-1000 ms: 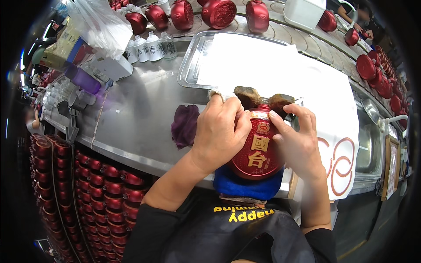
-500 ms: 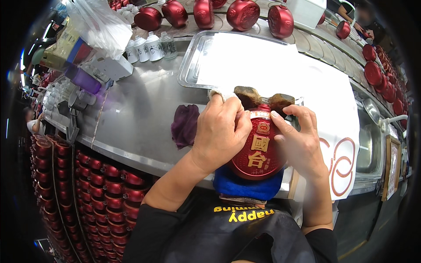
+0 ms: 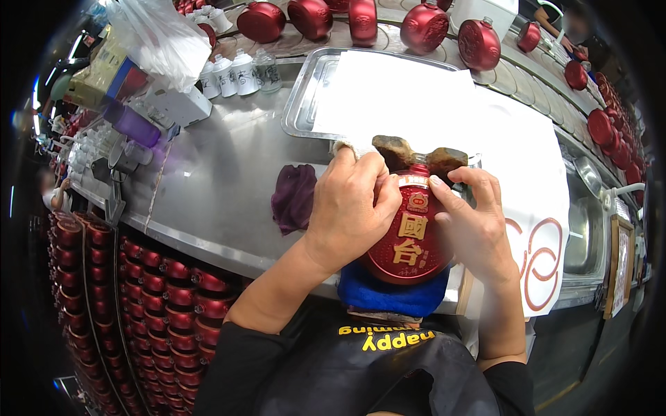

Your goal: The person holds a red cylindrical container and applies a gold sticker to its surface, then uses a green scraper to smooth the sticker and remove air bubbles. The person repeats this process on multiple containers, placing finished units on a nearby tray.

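Note:
A round, flat red bottle with raised gold characters lies tilted on a folded blue cloth in front of me. Its clear-ended neck rests between two worn brown pads. Across the bottle's shoulder runs a curved white-and-red label strip. My left hand is closed, its thumb and forefinger pinched at the strip's left end, a crumpled white cloth tucked in its fingers. My right hand holds the bottle's right side, thumb pressing the strip's right end, forefinger bent above it.
A purple cloth lies left of my hand on the metal bench. Behind are a clear tray with white sheets and small labelled bottles. Red bottles stand on a curved conveyor. Ring-shaped strips lie at right.
The red bottles on the conveyor have shifted to the right. Both hands stay at the strip with hardly any movement.

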`<control>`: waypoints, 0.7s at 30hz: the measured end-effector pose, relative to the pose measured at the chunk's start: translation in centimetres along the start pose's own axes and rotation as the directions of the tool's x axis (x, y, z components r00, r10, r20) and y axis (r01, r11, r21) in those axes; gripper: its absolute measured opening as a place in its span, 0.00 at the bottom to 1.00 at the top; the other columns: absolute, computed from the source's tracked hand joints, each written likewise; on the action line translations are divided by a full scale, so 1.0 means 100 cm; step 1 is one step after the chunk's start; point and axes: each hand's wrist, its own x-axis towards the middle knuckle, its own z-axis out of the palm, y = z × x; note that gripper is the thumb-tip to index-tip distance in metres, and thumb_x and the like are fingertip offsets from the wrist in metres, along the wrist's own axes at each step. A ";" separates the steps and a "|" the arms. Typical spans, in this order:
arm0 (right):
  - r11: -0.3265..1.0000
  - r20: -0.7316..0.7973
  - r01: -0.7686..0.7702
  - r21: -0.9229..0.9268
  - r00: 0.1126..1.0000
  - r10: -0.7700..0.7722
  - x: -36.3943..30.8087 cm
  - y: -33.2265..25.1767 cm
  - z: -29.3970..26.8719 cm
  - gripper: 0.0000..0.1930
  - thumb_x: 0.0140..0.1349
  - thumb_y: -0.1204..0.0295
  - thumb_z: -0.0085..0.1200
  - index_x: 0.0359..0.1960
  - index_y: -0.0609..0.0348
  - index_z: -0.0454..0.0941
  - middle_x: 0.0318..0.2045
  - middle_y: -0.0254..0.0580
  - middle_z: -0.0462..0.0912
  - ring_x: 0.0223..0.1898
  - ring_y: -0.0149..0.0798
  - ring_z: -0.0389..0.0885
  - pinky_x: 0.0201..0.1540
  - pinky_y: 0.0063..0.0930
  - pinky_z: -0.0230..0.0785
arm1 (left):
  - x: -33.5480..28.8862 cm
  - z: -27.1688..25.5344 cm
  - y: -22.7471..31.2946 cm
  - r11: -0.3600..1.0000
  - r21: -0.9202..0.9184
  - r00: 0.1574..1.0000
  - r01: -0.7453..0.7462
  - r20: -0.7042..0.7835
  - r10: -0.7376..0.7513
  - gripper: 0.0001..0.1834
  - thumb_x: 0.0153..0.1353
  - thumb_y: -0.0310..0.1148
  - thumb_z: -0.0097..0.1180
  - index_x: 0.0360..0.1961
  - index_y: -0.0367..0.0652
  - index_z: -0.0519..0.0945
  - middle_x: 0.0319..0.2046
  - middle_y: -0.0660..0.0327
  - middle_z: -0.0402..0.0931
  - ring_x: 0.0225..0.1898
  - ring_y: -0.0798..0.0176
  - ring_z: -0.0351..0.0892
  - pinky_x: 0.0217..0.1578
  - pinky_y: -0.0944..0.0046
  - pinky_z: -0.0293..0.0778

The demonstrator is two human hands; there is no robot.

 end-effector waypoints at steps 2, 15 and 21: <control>1.000 -0.017 0.006 -0.007 1.000 -0.006 0.000 0.000 0.001 0.27 0.50 0.80 0.68 0.56 0.55 0.85 0.54 0.47 0.76 0.58 0.51 0.74 0.59 0.42 0.73 | 0.000 0.000 0.000 1.000 -0.004 1.000 0.000 -0.002 0.000 0.08 0.59 0.27 0.64 0.28 0.38 0.75 0.25 0.50 0.72 0.30 0.47 0.75 0.32 0.50 0.73; 1.000 0.039 0.019 -0.014 0.999 -0.018 0.008 -0.006 -0.001 0.24 0.58 0.70 0.68 0.58 0.53 0.83 0.55 0.45 0.75 0.59 0.51 0.73 0.61 0.47 0.70 | 0.000 0.000 0.000 1.000 -0.025 1.000 0.015 -0.012 -0.016 0.08 0.59 0.27 0.64 0.28 0.39 0.75 0.25 0.51 0.73 0.30 0.47 0.75 0.31 0.50 0.73; 1.000 0.017 0.021 0.019 1.000 -0.022 0.008 -0.003 0.002 0.23 0.59 0.70 0.67 0.58 0.54 0.83 0.55 0.46 0.75 0.58 0.52 0.73 0.60 0.47 0.70 | 0.000 0.001 -0.001 0.999 -0.030 1.000 0.020 -0.004 -0.021 0.08 0.59 0.27 0.64 0.28 0.39 0.76 0.25 0.51 0.73 0.30 0.48 0.75 0.31 0.50 0.73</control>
